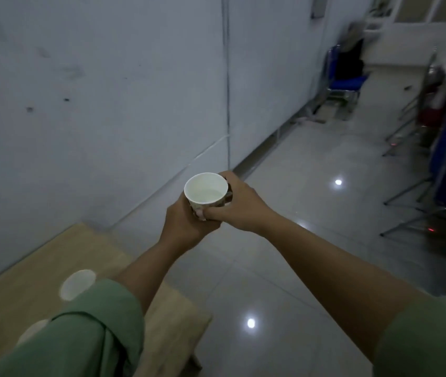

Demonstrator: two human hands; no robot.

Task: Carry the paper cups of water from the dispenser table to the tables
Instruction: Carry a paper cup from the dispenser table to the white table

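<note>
Head view, single entry.

Cup [206, 192]: paper, white inside, printed outside; water is seen low in it. It is held upright, mouth up, in front of the body and over the bare floor [284, 240], clear of any surface.

Left hand [186, 224]: closed around the cup from below and from the near-left side, the base being cradled.

Right hand [239, 205]: closed on the cup's right wall, with the thumb laid across the near side and the fingers wrapped behind. Both hands touch the cup; neither is nearer, and the load is shared.

Table [162, 317]: pale wood, at lower left, against the wall [94, 104]. Two more cups [78, 284] are partly seen on it, one half hidden by the green sleeve [94, 336].

Chairs [344, 80]: blue, folding, along the far wall and at right; blurred.

Judgement: the carry is under way. The cup's axis is vertical and must be kept so. Tables may lie ahead and to the right, beyond the chairs, but the blur leaves this uncertain. Spilling by tilt is the risk.
</note>
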